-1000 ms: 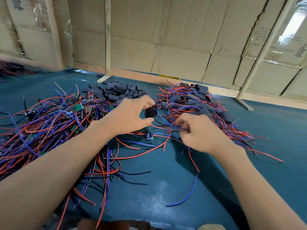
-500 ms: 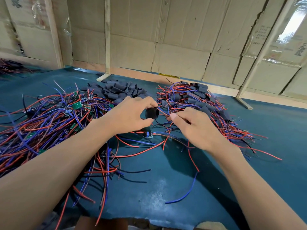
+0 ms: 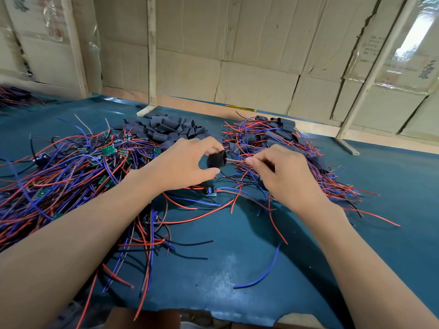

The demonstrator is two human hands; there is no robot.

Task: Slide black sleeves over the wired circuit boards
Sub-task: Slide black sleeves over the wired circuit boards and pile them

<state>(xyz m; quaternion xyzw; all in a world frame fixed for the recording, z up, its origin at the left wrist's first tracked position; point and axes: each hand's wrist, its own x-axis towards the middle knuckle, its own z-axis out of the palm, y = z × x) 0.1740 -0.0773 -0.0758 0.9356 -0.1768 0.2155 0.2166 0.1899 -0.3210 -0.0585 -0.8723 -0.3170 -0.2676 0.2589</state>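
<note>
Left hand (image 3: 183, 163) pinching short black tube sleeve (image 3: 216, 159) btw thumb & fingers, open end facing right. Right hand (image 3: 282, 170) curled, fingertips pinching thin bundle of red/brown wires (image 3: 236, 161), ends right at sleeve mouth; can't tell if inside yet. Below hands on teal table mat (image 3: 237, 257): small wired circuit board (image 3: 210, 191), unsleeved, leads trailing right. Big tangle of red/blue/black wired green boards (image 3: 71, 169) at left. Pile of loose black sleeves (image 3: 171, 129) behind left hand. Heap of sleeved boards w/ wires (image 3: 273, 136) behind right hand. Cardboard wall (image 3: 249, 55) at back.
</note>
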